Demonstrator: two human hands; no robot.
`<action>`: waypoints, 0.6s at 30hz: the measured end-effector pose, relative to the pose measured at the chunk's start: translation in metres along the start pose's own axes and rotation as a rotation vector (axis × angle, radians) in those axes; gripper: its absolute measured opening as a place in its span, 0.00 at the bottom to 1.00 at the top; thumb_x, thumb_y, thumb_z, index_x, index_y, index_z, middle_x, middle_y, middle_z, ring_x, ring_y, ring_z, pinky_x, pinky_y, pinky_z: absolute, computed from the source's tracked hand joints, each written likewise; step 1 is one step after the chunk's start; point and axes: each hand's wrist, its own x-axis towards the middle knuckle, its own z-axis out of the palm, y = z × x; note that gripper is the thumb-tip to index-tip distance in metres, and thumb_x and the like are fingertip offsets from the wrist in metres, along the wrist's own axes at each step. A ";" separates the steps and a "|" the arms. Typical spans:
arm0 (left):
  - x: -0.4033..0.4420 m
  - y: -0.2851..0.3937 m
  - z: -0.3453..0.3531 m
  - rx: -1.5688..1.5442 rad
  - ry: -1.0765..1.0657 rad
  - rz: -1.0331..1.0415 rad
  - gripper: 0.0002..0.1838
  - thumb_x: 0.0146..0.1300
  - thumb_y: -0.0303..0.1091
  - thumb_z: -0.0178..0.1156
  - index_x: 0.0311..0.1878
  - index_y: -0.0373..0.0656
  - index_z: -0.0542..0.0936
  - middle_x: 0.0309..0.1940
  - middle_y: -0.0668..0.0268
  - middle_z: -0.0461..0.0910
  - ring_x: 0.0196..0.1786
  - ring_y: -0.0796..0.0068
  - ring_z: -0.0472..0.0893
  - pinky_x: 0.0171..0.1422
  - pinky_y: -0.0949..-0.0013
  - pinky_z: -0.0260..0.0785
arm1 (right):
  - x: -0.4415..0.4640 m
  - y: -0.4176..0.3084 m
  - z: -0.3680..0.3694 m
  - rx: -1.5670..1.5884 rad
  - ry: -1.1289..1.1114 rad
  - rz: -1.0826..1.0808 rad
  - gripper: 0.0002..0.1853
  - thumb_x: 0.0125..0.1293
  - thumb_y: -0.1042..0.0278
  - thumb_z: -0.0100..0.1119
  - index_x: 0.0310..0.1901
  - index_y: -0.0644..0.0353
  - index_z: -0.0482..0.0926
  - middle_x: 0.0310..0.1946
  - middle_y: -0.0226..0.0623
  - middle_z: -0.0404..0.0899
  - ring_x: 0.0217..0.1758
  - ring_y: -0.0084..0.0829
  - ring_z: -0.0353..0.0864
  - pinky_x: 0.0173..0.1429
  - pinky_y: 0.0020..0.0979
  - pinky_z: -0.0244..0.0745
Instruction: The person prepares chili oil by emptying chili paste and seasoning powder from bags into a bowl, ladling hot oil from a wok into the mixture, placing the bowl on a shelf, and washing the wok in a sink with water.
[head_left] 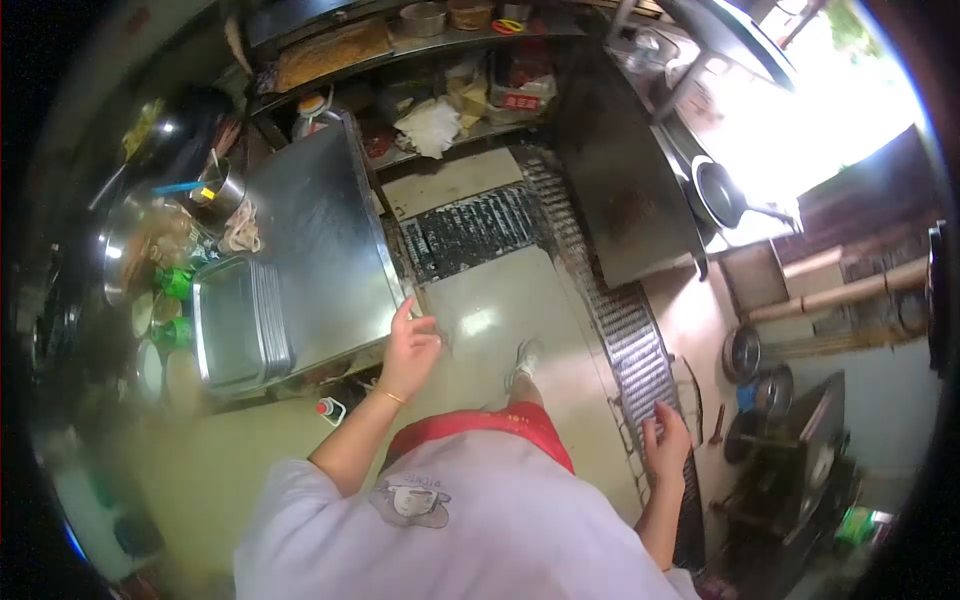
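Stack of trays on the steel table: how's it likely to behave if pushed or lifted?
The tray stack looks like rigid metal with straight rims, so probably little flex. Several nested layers suggest it's fairly heavy lifted whole. On the smooth-looking steel table, its broad footprint should make it slide sooner than tip.

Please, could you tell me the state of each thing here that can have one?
Left hand: empty, fingers bent, by the edge of the metal table
Right hand: empty, fingers loosely bent
Metal trays: stacked
Frying pan: uncovered
White cloth: crumpled
Red-capped bottle: closed; contents cannot be told
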 end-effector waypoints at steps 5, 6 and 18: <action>0.055 -0.001 0.018 -0.063 0.369 -0.024 0.41 0.57 0.20 0.55 0.70 0.48 0.46 0.51 0.54 0.72 0.38 0.79 0.75 0.44 0.75 0.70 | 0.245 -0.030 0.024 0.040 -0.077 -0.314 0.17 0.55 0.64 0.58 0.48 0.58 0.76 0.38 0.43 0.79 0.41 0.44 0.78 0.47 0.40 0.72; 0.062 0.002 0.021 -0.159 0.439 -0.023 0.42 0.57 0.19 0.55 0.71 0.47 0.45 0.51 0.52 0.71 0.39 0.80 0.74 0.45 0.76 0.69 | 0.290 -0.043 0.033 0.054 -0.140 -0.373 0.18 0.56 0.65 0.57 0.48 0.58 0.76 0.38 0.43 0.79 0.41 0.44 0.77 0.47 0.40 0.71; 0.186 0.032 0.018 0.408 0.957 -0.014 0.41 0.52 0.20 0.57 0.69 0.37 0.50 0.56 0.51 0.67 0.59 0.63 0.67 0.59 0.67 0.63 | 0.574 -0.289 0.163 -0.036 -0.508 -1.083 0.19 0.54 0.62 0.59 0.49 0.57 0.76 0.38 0.42 0.79 0.46 0.44 0.77 0.50 0.39 0.73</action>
